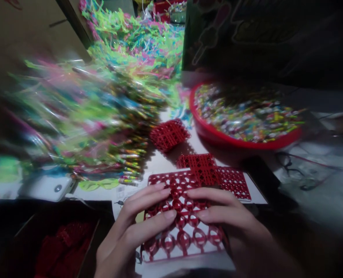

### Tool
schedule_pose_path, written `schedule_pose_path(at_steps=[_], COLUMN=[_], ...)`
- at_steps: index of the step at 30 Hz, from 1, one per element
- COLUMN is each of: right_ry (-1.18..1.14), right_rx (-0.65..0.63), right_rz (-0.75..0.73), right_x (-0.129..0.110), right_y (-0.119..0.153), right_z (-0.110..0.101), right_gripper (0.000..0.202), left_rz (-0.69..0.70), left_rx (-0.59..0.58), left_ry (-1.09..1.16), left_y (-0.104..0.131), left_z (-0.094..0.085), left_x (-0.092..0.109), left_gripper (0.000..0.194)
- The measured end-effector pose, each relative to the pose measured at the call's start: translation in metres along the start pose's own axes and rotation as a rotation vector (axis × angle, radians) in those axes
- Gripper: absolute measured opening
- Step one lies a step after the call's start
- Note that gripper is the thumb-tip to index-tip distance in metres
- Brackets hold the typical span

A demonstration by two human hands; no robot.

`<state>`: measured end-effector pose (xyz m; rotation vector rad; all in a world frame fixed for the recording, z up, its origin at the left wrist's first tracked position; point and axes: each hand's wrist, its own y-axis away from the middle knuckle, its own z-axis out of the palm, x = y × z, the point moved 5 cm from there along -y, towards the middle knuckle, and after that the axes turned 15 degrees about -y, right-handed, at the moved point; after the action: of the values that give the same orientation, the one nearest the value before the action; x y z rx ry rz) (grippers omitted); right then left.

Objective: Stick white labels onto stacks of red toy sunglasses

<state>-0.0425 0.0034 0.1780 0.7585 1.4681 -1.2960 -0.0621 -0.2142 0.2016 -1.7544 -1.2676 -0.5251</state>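
Observation:
A red plastic panel [183, 237] of rings joined in a lattice lies flat in front of me, partly past the near table edge. From the left, my left hand [136, 220] grips it, fingers across its upper face. My right hand [232, 216] holds the opposite side, its fingertips close to those of my left hand. The undersides of both hands are hidden. White paper [160, 268] shows beneath the panel. Just beyond it lie red lattice pieces [203, 166], a flat red lattice sheet [233, 183] and a red lattice stack [170, 135].
A red basin [200, 127] full of small colourful pieces stands at right. Patterned sticks with bright fringes [93, 104] are heaped at left. A white phone-like device [48, 185] lies near the left edge. Below it, an open box [92, 241] holds red pieces. Clear plastic [313, 185] is at right.

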Motion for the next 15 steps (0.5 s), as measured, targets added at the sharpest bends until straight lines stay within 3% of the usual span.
schedule_pose_path(at_steps=[4, 7, 12, 15], right_ry=[-0.130, -0.175, -0.113, 0.081], right_rx=[0.214, 0.281, 0.233, 0.143], right_rz=[0.088, 0.156, 0.241, 0.256], right_x=[0.002, 0.001, -0.006, -0.011], right_y=[-0.004, -0.005, -0.007, -0.010], right_z=[0.018, 0.028, 0.018, 0.007], right_gripper=[0.027, 0.017, 0.011, 0.021], left_rz=[-0.061, -0.072, -0.036, -0.051], left_rx=[0.011, -0.027, -0.128, -0.094], left_ry=[-0.020, -0.022, -0.028, -0.022], left_y=[-0.004, 0.003, 0.012, 0.010], left_z=[0.003, 0.003, 0.006, 0.007], left_x=[0.003, 0.003, 0.003, 0.000], left_gripper=[0.034, 0.024, 0.030, 0.034])
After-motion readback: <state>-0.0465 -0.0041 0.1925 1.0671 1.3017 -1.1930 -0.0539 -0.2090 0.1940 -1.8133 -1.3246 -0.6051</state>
